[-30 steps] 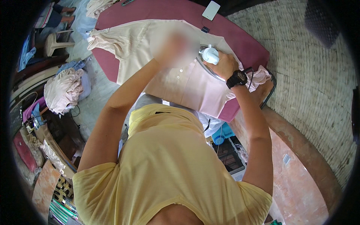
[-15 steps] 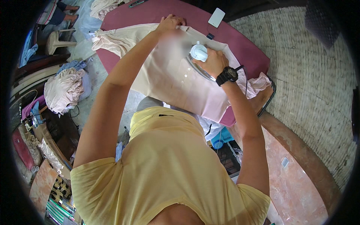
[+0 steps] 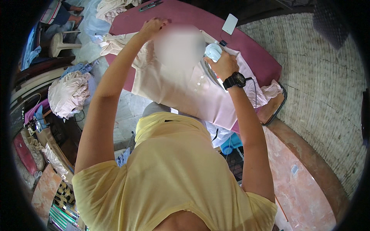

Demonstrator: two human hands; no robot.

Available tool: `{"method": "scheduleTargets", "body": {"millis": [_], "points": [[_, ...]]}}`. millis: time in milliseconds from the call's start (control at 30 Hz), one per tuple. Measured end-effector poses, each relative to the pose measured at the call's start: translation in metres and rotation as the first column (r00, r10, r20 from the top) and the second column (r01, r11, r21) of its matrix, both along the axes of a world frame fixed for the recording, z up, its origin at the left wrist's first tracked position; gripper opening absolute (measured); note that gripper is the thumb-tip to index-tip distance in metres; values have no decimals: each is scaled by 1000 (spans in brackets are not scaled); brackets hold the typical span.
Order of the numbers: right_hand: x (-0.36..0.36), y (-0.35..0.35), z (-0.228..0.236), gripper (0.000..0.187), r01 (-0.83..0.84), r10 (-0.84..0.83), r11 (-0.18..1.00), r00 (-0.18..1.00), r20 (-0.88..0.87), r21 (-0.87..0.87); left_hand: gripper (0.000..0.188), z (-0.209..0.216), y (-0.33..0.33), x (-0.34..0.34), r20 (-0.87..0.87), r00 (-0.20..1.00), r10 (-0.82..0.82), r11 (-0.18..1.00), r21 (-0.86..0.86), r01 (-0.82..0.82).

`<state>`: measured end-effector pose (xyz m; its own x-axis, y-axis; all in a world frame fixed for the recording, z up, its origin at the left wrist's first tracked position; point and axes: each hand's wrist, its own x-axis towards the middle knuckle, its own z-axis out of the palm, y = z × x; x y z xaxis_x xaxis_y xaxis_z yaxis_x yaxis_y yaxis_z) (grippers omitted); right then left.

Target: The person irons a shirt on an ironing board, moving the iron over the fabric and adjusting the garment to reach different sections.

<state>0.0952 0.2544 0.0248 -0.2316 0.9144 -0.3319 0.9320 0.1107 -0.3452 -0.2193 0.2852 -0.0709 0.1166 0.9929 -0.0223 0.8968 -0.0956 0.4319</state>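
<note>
A pale pink buttoned shirt (image 3: 185,88) lies spread over a maroon ironing table (image 3: 254,50). My right hand (image 3: 221,63), with a black watch at the wrist, grips the light blue handle of an iron (image 3: 213,52) resting on the shirt. My left hand (image 3: 152,27) reaches far forward and presses flat on the shirt's far edge, fingers spread. A blurred patch hides part of the shirt between my hands.
A white card (image 3: 230,24) and a pen (image 3: 150,4) lie on the far part of the table. A wire iron rest (image 3: 275,107) sits at the table's right end. A heap of pale clothes (image 3: 67,94) and a stool (image 3: 59,42) stand at left. A brick wall runs along the right.
My left hand has stretched further forward along the shirt. My right hand has slid the iron away from me, toward the far side of the shirt.
</note>
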Motion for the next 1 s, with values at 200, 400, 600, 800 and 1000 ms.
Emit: {"method": "scheduleTargets", "body": {"millis": [200, 400, 600, 800, 1000], "points": [[0, 1, -4, 51, 3, -4, 1000, 1000, -24, -17, 31, -5, -35, -39, -2, 989, 148, 987, 63, -148], [-6, 5, -1, 53, 8, -7, 1000, 1000, -11, 27, 25, -18, 7, 8, 429, 903, -9, 971, 218, -94], [-8, -18, 18, 73, 60, -58, 998, 979, -196, 7, 32, 9, 25, 84, 78, 975, -208, 949, 256, 182], [-72, -61, 3, 67, 248, -241, 969, 947, -212, 6, 30, -11, 59, 65, 380, 904, -195, 979, 17, 203], [-124, -82, -16, 68, 480, -469, 876, 833, -294, -37, 21, -15, 50, -7, 327, 863, -384, 908, -37, 418]]}}
